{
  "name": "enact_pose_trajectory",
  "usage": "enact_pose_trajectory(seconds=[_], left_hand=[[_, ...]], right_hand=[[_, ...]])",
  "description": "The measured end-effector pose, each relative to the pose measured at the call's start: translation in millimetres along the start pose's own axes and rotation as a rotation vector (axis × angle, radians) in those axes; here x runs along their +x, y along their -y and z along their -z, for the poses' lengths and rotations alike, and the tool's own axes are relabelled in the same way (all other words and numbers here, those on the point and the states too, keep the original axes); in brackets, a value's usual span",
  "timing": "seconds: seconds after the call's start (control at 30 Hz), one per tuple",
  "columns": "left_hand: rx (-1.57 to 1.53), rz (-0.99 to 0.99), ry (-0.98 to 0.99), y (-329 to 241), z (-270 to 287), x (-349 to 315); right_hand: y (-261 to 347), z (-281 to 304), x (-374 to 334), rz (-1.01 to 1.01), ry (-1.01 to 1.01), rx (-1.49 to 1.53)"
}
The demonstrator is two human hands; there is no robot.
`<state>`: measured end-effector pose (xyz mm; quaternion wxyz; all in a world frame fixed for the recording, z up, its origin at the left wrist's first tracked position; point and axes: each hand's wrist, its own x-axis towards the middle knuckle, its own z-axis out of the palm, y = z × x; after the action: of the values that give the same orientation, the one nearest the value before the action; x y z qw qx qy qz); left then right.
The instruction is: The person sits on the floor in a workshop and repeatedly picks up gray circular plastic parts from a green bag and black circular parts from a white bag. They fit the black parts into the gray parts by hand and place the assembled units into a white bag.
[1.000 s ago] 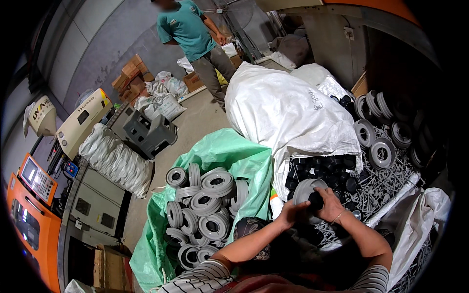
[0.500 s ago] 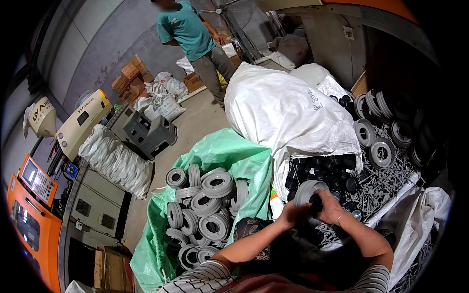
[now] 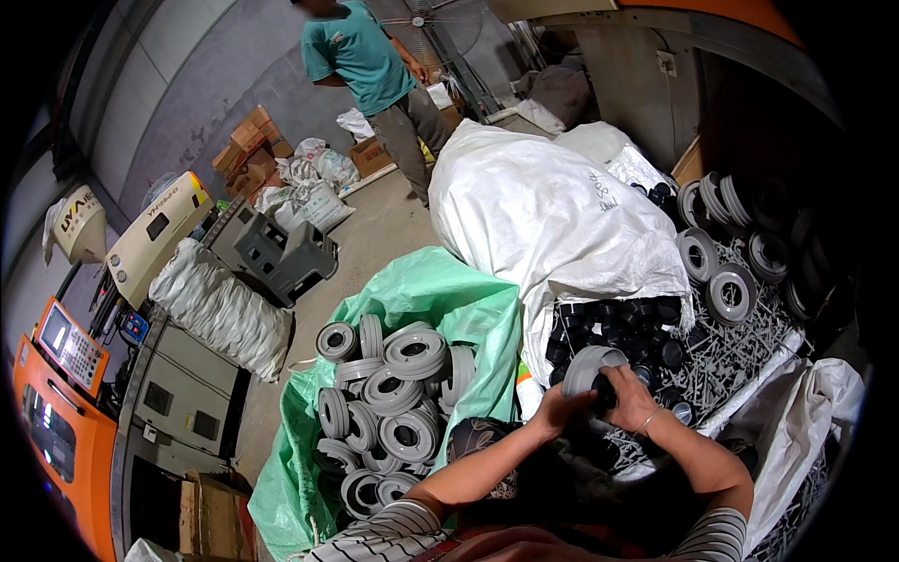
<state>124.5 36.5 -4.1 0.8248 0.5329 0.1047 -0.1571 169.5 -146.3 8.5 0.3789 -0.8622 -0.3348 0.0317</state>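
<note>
Nearby, green sack (image 3: 440,300) holds grey plastic wheels (image 3: 398,412).

A grey plastic wheel (image 3: 588,367), round and tilted on edge, sits above small black caps (image 3: 613,323).

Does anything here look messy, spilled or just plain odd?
Mostly heaps. Grey wheels lie jumbled at all angles in the green sack, and thin grey plastic sticks are strewn loose on the right. Both hands, left hand and right hand, hold one grey wheel.

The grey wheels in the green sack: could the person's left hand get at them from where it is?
Probably yes: the grey wheels lie uncovered in the open green sack, beside the left hand, though it holds a grey wheel.
</note>
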Motion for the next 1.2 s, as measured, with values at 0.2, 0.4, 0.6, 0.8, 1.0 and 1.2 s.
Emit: enact_pose_trajectory(seconds=[0.2, 0.4, 0.6, 0.8, 1.0, 1.2], left_hand=[[-0.015, 0.034, -0.008, -5, -2, -3], [-0.04, 0.112, 0.023, 2, 17, 6], [-0.082, 0.141, 0.044, 2, 20, 6], [-0.092, 0.138, 0.038, -3, 12, 1], [-0.03, 0.12, 0.032, 1, 13, 5], [-0.001, 0.079, 0.026, 2, 12, 3]], right_hand=[[-5, -4, -2, 0.097, 0.015, -0.073], [-5, 1, -2, 0.11, 0.088, -0.02], [-2, 9, -2, 0.108, 0.147, 0.018], [-8, 5, -3, 0.101, 0.137, 0.015], [-9, -2, -4, 0.068, 0.036, 0.067], [-13, -9, -2, 0.106, -0.055, 0.093]])
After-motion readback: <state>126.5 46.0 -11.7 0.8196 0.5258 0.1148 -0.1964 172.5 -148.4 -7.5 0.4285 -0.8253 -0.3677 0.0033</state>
